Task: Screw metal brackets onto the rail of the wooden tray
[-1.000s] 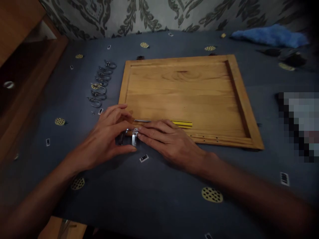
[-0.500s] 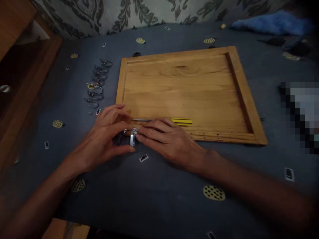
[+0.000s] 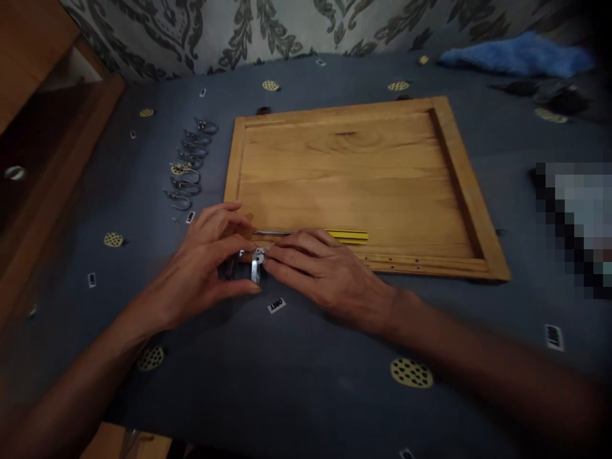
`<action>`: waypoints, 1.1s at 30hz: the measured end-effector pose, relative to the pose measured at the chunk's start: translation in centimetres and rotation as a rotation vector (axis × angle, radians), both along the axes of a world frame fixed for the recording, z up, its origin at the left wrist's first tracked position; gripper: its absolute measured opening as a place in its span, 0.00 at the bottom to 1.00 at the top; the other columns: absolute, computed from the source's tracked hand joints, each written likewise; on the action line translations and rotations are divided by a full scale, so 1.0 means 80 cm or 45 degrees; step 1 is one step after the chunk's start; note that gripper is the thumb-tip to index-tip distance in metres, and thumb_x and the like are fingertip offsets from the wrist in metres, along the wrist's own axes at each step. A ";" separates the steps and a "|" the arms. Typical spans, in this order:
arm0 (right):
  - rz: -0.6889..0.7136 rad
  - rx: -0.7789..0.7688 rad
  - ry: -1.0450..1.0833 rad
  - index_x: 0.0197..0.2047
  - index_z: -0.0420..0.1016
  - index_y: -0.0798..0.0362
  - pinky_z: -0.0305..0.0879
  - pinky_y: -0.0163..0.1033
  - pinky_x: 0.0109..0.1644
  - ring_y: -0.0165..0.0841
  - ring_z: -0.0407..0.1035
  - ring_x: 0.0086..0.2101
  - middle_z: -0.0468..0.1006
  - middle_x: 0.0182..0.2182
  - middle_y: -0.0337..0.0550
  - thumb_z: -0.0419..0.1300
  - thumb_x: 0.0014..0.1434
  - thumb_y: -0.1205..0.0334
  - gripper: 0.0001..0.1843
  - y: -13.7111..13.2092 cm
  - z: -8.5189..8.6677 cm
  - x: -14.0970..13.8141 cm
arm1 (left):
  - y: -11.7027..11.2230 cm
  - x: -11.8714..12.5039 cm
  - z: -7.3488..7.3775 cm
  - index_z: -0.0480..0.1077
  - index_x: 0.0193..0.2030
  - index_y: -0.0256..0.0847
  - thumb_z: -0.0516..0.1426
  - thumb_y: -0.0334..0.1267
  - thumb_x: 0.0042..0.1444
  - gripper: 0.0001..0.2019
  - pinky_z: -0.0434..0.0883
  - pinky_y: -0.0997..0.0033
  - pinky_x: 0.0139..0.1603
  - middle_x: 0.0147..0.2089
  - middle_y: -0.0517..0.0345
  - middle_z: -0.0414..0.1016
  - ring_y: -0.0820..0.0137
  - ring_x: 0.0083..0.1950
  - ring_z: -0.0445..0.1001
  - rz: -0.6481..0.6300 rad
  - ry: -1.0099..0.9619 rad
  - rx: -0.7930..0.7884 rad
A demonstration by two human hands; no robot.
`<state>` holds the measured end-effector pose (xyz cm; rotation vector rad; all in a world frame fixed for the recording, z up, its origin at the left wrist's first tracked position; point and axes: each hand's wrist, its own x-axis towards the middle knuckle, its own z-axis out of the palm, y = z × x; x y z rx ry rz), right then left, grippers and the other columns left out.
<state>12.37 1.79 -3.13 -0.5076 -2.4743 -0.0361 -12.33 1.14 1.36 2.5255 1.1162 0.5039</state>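
Observation:
A wooden framed panel (image 3: pixel 354 172) lies flat on a dark blue patterned cloth (image 3: pixel 306 357). At its near left corner both of my hands meet on a small metal hook fitting (image 3: pixel 257 264). My left hand (image 3: pixel 205 268) curls round it, thumb and fingers pinching its left side. My right hand (image 3: pixel 320 271) presses its fingertips on the fitting's right side, fingers closed together. A screwdriver with a yellow handle (image 3: pixel 335 235) lies on the panel just behind my right hand.
A row of several metal hooks (image 3: pixel 189 166) lies on the cloth left of the panel. A wooden cabinet (image 3: pixel 43 127) stands at the far left. A blue fluffy cloth (image 3: pixel 516 57) and dark items sit at the back right. A patterned wall runs behind.
Both hands stay on the metal fitting at the panel's corner; only slight finger shifts and a small camera movement show.

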 end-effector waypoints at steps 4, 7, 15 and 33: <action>0.005 -0.021 -0.001 0.52 0.79 0.61 0.72 0.46 0.50 0.40 0.73 0.48 0.85 0.47 0.48 0.47 0.76 0.70 0.19 0.000 0.000 0.001 | 0.000 0.000 -0.001 0.76 0.50 0.42 0.67 0.50 0.62 0.17 0.67 0.41 0.70 0.59 0.47 0.72 0.48 0.73 0.60 0.005 0.000 -0.003; 0.006 -0.017 -0.009 0.53 0.79 0.61 0.72 0.46 0.51 0.39 0.73 0.48 0.85 0.48 0.47 0.46 0.77 0.70 0.19 0.000 -0.002 0.001 | 0.001 0.000 -0.002 0.76 0.50 0.43 0.67 0.52 0.61 0.18 0.67 0.42 0.70 0.58 0.48 0.73 0.48 0.73 0.61 -0.004 -0.009 0.011; 0.026 -0.017 0.001 0.52 0.79 0.62 0.72 0.47 0.49 0.40 0.72 0.48 0.85 0.47 0.48 0.49 0.76 0.69 0.17 0.001 -0.002 0.003 | 0.003 -0.001 -0.001 0.78 0.49 0.43 0.71 0.49 0.57 0.18 0.67 0.44 0.71 0.59 0.48 0.73 0.48 0.72 0.63 0.006 0.028 0.003; 0.043 -0.019 0.010 0.53 0.79 0.62 0.68 0.47 0.50 0.41 0.71 0.49 0.84 0.49 0.49 0.51 0.75 0.69 0.15 0.002 -0.005 0.000 | -0.002 -0.004 0.000 0.75 0.53 0.43 0.70 0.52 0.57 0.22 0.61 0.36 0.73 0.63 0.45 0.70 0.45 0.75 0.57 0.057 0.075 -0.006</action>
